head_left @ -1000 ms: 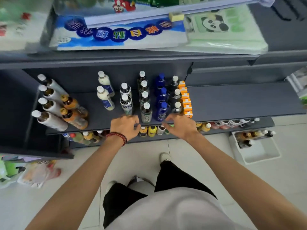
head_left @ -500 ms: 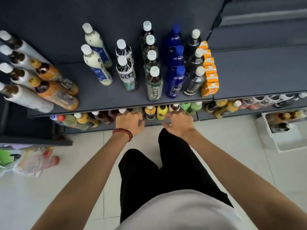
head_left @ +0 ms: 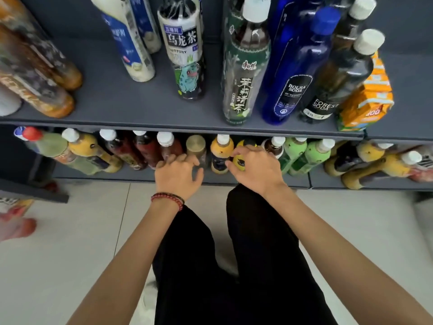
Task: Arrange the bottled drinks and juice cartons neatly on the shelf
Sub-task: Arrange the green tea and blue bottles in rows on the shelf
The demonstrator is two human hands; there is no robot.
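Two dark grey shelves hold bottled drinks. On the lower shelf [head_left: 140, 175] stands a row of bottles. My right hand [head_left: 256, 171] grips a small yellow bottle [head_left: 239, 161] next to an orange-yellow bottle with a white cap [head_left: 221, 151]. My left hand [head_left: 178, 175] reaches in with spread fingers that touch a gold-capped bottle [head_left: 196, 144] and a dark red bottle [head_left: 166, 146]. Its thumb lies apart below them. On the upper shelf [head_left: 112, 106] stand tea bottles [head_left: 243, 73], blue soda bottles [head_left: 293, 73] and orange juice cartons [head_left: 367, 102].
Green bottles [head_left: 311, 156] stand right of my right hand, and yellow bottles lie tipped at the far right [head_left: 375, 165]. Brown bottles lie on the upper shelf's left [head_left: 39, 90]. Pale tiled floor [head_left: 77, 235] and my black trousers are below.
My view has dropped lower and closer to the shelves. Both hands have gone from the upper shelf's front edge down to the lower row, and the right hand has taken hold of the yellow bottle.
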